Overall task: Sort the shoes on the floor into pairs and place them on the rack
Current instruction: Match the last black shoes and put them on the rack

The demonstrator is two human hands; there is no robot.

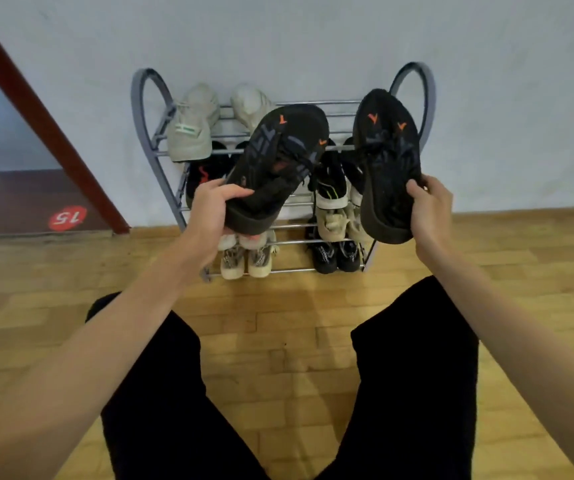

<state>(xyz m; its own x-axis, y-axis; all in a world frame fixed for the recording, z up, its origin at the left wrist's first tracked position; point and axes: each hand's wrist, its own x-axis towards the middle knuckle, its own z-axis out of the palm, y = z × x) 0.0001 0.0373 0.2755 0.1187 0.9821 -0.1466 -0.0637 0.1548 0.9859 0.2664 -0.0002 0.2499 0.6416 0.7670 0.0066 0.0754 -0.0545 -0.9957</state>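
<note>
I hold a matching pair of black shoes with small orange marks up in front of the grey metal rack point(142, 109). My left hand point(214, 211) grips the heel of the left black shoe point(280, 161), which tilts to the right. My right hand point(429, 209) grips the heel end of the right black shoe point(387, 157), which points up. The rack's top shelf carries a pale grey pair point(194, 123) on its left half; its right half is bare. Lower shelves hold a black pair with red, a black-and-white pair, beige pairs and a small black pair point(336, 256).
The rack stands against a pale wall on a wooden floor point(278, 341). My legs in black trousers point(413, 375) fill the foreground. A red-brown door frame point(53, 116) and a red round sticker marked 15 point(67, 217) lie to the left.
</note>
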